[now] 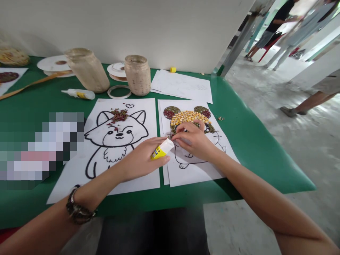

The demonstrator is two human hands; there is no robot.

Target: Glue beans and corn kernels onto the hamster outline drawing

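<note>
My left hand (142, 157) is wrapped round a white glue bottle (160, 150) with a yellow label, held slantwise over the gap between two drawings. My right hand (198, 140) is closed in a pinch close to the bottle's upper end; whatever its fingertips grip is too small to make out. Beneath it lies the right drawing (183, 175), an animal outline partly covered by yellow corn kernels (190, 116), with green and red beans on the ears. The left drawing (145, 182) shows a fox-like animal, and loose reddish and green beans (118, 116) are heaped on its forehead.
Behind the drawings stand two cloudy jars (87, 71), ribbon spools (54, 63), a tape roll (119, 91) and another glue bottle (79, 94). White papers (183, 86) and a yellow cap (173, 70) lie by the wall. The green table (268, 161) ends at right; people stand beyond.
</note>
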